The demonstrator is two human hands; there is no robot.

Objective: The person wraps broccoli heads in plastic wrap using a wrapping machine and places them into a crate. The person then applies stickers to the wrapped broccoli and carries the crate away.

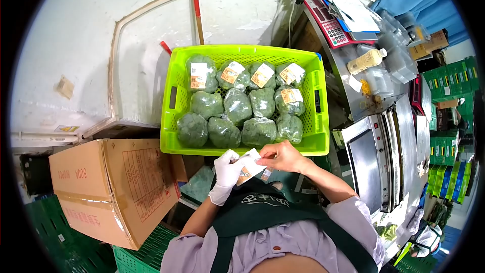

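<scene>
My left hand (226,173), in a white glove, is closed on a strip of white-and-orange price labels (246,173). My right hand (284,156), bare, pinches the strip's upper right edge. Both hands are just below the near rim of a lime-green plastic crate (245,150). Inside it, rows of plastic-wrapped broccoli heads (258,132) lie side by side. White-and-orange labels (262,75) are stuck on the back row and on the right-hand head of the middle row. The other heads show no label.
A large cardboard box (108,187) stands at the left, above a green crate (144,253). To the right, a metal counter bears a red scale (331,28), a clipboard (353,12) and a bottle (367,61). A wrapping machine (371,162) stands nearer. A red-handled pole (196,10) leans on the wall.
</scene>
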